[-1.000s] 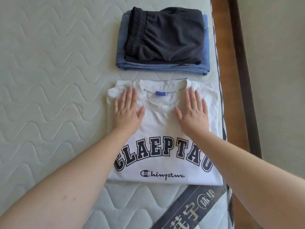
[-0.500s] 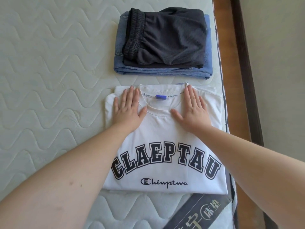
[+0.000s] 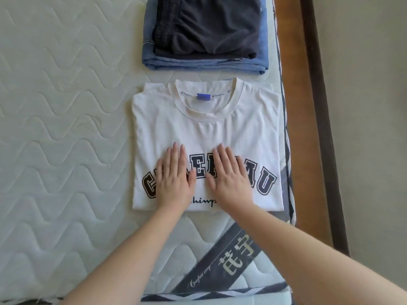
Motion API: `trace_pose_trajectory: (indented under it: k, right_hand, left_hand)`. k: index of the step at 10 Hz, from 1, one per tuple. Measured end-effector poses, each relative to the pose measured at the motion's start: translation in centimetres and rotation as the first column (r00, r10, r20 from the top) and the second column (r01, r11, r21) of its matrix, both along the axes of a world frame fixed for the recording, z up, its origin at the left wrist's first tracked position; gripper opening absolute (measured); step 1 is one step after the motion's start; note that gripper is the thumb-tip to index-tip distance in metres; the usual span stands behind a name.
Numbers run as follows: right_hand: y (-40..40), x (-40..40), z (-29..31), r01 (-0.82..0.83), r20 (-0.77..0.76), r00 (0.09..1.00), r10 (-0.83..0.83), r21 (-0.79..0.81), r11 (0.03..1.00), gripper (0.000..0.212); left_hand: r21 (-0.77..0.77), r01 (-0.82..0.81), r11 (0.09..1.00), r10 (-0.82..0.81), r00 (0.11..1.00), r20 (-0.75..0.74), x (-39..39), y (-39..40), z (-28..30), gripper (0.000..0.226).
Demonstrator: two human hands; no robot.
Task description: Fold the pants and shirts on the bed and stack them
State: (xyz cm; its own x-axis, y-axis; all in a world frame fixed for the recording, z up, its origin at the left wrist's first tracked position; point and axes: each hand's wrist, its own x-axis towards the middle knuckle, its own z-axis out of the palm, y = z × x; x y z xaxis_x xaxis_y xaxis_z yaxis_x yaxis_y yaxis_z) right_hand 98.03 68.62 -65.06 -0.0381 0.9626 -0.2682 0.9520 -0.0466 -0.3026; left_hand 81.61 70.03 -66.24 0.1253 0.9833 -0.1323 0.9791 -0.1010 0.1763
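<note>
Shirt-folding is at the flat-pressing stage: nearest the camera, two bare forearms reach forward over the quilted mattress [image 3: 55,128], crossing a dark diagonal label band [image 3: 222,263] printed with pale characters and the words "Comfort sleep". Beyond it lies the folded white T-shirt [image 3: 207,130], squared into a rectangle near the mattress's right edge, collar pointing away. The left hand [image 3: 175,177] rests palm-down on the shirt's lower half, fingers straight and close together, covering part of the dark block lettering. The right hand [image 3: 229,175] lies just beside it in the same flat pose, fingers extended, gripping nothing; a few printed letters show between the two hands. A small blue tag [image 3: 203,97] sits inside the neckline. Farther off, apart from the collar, sits a stack: folded dark shorts [image 3: 207,29] lying on top of folded blue jeans [image 3: 204,63]. To the right runs the brown wooden bed frame [image 3: 308,128].
</note>
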Motion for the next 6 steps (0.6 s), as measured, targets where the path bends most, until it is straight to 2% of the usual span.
trace_pose_trajectory:
  k: [1,2,3,4,5,6]
  right_hand:
    - [-4.5,-0.6,0.1,-0.055,0.022,0.998,0.055,0.004,0.998,0.064]
    - [-7.7,0.7,0.8,-0.139,0.06,0.988,0.143,-0.071,0.988,0.065]
    - [-10.1,2.3,2.5,-0.204,0.059,0.974,0.221,-0.216,0.955,0.066]
    - [-11.0,2.8,6.4,-0.176,0.033,0.98,0.198,-0.336,0.925,0.063]
    - [-11.3,3.3,12.5,-0.162,0.058,0.98,0.189,-0.319,0.934,0.056]
    - [-12.0,4.3,18.9,-0.158,0.075,0.981,0.177,-0.211,0.965,0.045]
  left_hand:
    - [-0.039,0.005,0.999,-0.006,0.999,-0.034,-0.9,-4.4,0.0,0.063]
    - [-0.116,0.054,0.992,-0.058,0.998,-0.032,-2.7,-8.2,0.8,0.063]
    - [-0.247,0.112,0.962,-0.127,0.991,-0.047,-4.7,-9.9,2.7,0.064]
    - [-0.409,0.105,0.907,-0.145,0.987,-0.066,-5.4,-9.1,6.3,0.066]
    - [-0.37,0.116,0.922,-0.132,0.991,-0.017,-5.0,-7.9,12.3,0.059]
    - [-0.203,0.178,0.963,-0.161,0.982,0.098,-4.9,-6.9,19.5,0.055]
